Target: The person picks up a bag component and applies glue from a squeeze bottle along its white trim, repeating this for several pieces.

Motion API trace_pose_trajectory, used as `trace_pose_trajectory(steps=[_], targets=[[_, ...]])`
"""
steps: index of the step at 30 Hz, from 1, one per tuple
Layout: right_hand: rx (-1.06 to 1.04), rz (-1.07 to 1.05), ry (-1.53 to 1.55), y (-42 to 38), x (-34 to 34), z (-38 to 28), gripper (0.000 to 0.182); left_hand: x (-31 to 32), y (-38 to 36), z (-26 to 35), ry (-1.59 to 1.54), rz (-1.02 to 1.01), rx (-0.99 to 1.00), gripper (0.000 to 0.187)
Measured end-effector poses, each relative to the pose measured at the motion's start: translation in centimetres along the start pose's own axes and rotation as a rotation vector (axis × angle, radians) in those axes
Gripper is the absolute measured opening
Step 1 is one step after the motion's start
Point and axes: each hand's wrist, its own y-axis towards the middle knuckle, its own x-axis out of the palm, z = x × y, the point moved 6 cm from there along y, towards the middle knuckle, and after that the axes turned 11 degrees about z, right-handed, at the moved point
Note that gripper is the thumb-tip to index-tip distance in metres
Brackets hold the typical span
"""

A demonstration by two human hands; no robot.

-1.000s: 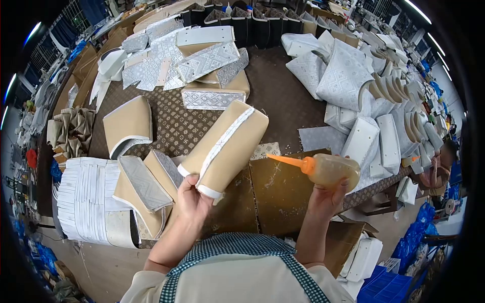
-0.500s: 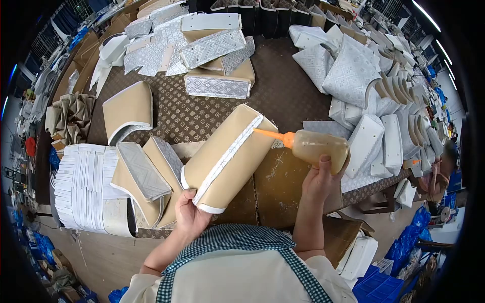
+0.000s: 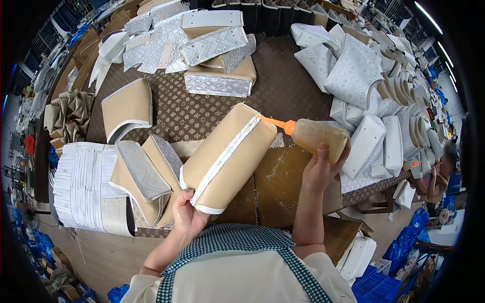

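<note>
My left hand (image 3: 188, 214) grips the near lower end of a tan bag body (image 3: 222, 166), thumb on top. The piece lies slanted over the table, with a white-silver patterned strip (image 3: 227, 154) running along its length and white edging at the near end. My right hand (image 3: 326, 164) is wrapped around a squeeze bottle (image 3: 321, 139) of cloudy yellowish liquid, held tilted with its orange nozzle (image 3: 275, 121) pointing left. The nozzle tip is at the far end of the strip; whether it touches cannot be told.
More tan bag pieces (image 3: 139, 174) lie left of my work, beside a stack of white strips (image 3: 81, 184). Silver patterned pieces (image 3: 214, 48) are heaped at the back. Many patterned bag bodies (image 3: 353, 70) crowd the right side. A cardboard box (image 3: 338, 235) stands below the table's right edge.
The bottle and its nozzle tip have shifted slightly up along the strip toward its far end. My left hand and the bag body have barely moved.
</note>
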Motion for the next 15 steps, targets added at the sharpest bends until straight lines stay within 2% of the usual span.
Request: trace_pose_trajectory(steps=[8, 15], targets=[[0.122, -0.044, 0.058, -1.8, -0.9, 0.5, 0.072, -0.4, 0.2, 0.1, -0.017, 0.051, 0.023, 0.049], [0.084, 0.073, -0.001, -1.3, -0.9, 0.7, 0.071, -0.3, 0.1, 0.1, -0.021, 0.057, 0.026, 0.048]])
